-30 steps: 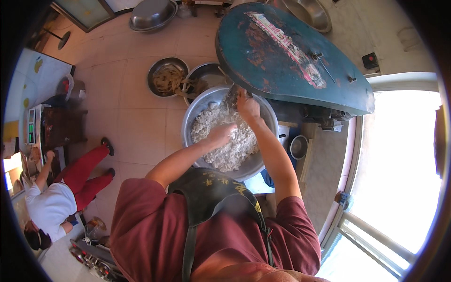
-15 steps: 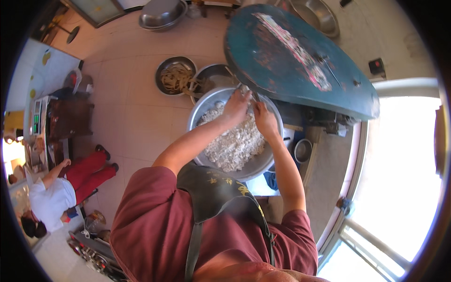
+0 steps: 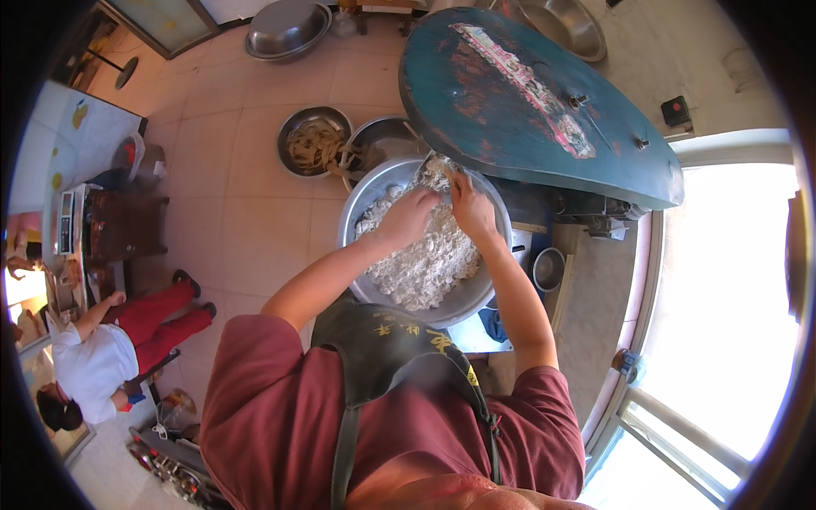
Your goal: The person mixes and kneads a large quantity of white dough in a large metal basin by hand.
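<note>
A large steel basin [image 3: 367, 197] in front of me holds a heap of white crumbly dough [image 3: 425, 259]. My left hand [image 3: 408, 217] presses into the far side of the heap with its fingers curled into the dough. My right hand [image 3: 470, 208] is beside it at the far rim, gripping a thin light scraper-like piece [image 3: 444, 170] under the edge of the big teal lid. Both forearms reach out over the basin from my dark apron [image 3: 395, 348].
A big teal oval machine lid [image 3: 544, 93] overhangs the basin's far right. A bowl of noodle strips [image 3: 313, 144] and an empty steel bowl [image 3: 382, 136] sit behind. More steel bowls [image 3: 287, 30] lie farther off. A seated person in red trousers [image 3: 110, 340] is at left. A bright window [image 3: 722, 306] is at right.
Both hands moved to the basin's far rim and came together; the left hand, earlier in the middle of the dough, now presses next to the right hand.
</note>
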A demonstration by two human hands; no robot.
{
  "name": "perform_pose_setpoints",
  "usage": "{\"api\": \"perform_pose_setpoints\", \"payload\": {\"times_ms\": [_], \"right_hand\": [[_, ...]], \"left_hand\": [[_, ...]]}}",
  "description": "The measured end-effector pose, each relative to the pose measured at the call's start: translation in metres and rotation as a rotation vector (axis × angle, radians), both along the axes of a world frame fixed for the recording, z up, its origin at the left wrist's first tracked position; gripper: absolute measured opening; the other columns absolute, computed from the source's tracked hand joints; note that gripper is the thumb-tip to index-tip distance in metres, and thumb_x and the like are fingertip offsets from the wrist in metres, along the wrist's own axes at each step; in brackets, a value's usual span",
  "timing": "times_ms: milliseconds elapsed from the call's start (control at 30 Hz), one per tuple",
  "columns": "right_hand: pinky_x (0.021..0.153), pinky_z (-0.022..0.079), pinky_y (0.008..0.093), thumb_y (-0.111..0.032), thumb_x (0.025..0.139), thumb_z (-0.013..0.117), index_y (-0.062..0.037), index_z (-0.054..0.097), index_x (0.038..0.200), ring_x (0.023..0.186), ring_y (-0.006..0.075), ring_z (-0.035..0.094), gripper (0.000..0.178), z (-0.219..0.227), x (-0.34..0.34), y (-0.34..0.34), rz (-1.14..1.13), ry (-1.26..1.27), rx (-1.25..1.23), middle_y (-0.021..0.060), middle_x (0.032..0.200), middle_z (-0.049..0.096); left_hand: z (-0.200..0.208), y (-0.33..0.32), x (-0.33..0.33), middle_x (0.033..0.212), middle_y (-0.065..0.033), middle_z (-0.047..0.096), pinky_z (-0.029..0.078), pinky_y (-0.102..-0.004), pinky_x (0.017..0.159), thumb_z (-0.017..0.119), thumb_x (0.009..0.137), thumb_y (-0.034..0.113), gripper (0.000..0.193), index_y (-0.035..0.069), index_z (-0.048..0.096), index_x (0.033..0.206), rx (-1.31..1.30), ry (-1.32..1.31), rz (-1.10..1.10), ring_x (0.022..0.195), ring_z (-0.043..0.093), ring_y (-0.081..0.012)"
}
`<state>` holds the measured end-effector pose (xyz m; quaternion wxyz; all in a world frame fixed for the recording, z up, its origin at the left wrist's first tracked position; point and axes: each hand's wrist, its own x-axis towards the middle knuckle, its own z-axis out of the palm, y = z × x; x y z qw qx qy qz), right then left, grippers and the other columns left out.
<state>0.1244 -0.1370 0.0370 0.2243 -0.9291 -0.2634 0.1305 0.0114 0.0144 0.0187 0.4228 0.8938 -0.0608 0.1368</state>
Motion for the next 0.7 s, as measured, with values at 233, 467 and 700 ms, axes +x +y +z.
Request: {"api": "perform_pose_setpoints", "payload": {"times_ms": [233,467,700], "right_hand": [[0.064,0.049,0.0609,-0.029,0.098,0.049,-0.0139,0.049,0.117,0.072,0.0492,0.064,0.024,-0.012,0.009,0.024,0.041,-0.037,-0.078,0.0269,0.076,0.067],[0.063,0.047,0.0635,-0.028,0.1,0.048,-0.0146,0.048,0.114,0.074,0.0511,0.063,0.02,-0.011,0.009,0.024,0.083,-0.062,-0.039,0.0263,0.079,0.067],[0.062,0.049,0.0608,-0.023,0.099,0.05,-0.0144,0.049,0.111,0.074,0.0499,0.062,0.015,0.03,0.002,-0.011,0.071,-0.081,-0.112,0.0263,0.079,0.066]], "left_hand": [[-0.077,0.011,-0.075,0.119,-0.0175,0.059,0.049,-0.0453,0.093,0.061,0.083,0.002,0.036,0.003,0.057,0.119,0.095,0.395,-0.008,0.11,0.058,-0.0374],[-0.114,0.037,-0.013,0.111,-0.0266,0.06,0.049,-0.0511,0.088,0.059,0.085,0.01,0.041,-0.006,0.05,0.121,0.103,0.329,0.163,0.103,0.061,-0.0418],[-0.134,0.051,0.039,0.116,-0.0249,0.066,0.048,-0.0455,0.095,0.056,0.091,0.061,0.071,-0.005,0.064,0.117,-0.117,1.008,-0.008,0.11,0.063,-0.037]]}}
